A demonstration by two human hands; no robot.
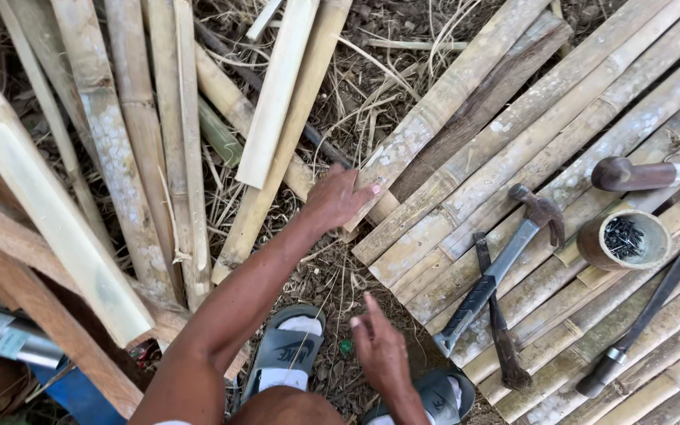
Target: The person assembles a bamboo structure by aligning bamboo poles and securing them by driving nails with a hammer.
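From the head camera looking down, the left hand reaches forward with its fingers loosely spread and open, the fingertips resting on the near end of a pale split bamboo slat at the edge of a platform of side-by-side bamboo slats; it grips nothing. The right hand hovers lower in the view, open with the fingers relaxed and one finger raised, holding nothing and touching nothing, above the dirt ground strewn with dry straw. Two grey slide sandals show at the bottom edge, the left sandal and the right sandal, each worn on a foot. On the bamboo platform lie one steel claw hammer with a dark grip, one slim rusty iron tool crossing under the hammer's handle, one short bamboo cup filled with dark nails, one knife with a brown wooden handle at the right edge, and one long dark blade with a black handle lying aslant just beside the cup. To the left, a loose pile of long bamboo strips rests on the ground, roughly eight or nine, with a broad pale split piece leaning across the near left corner
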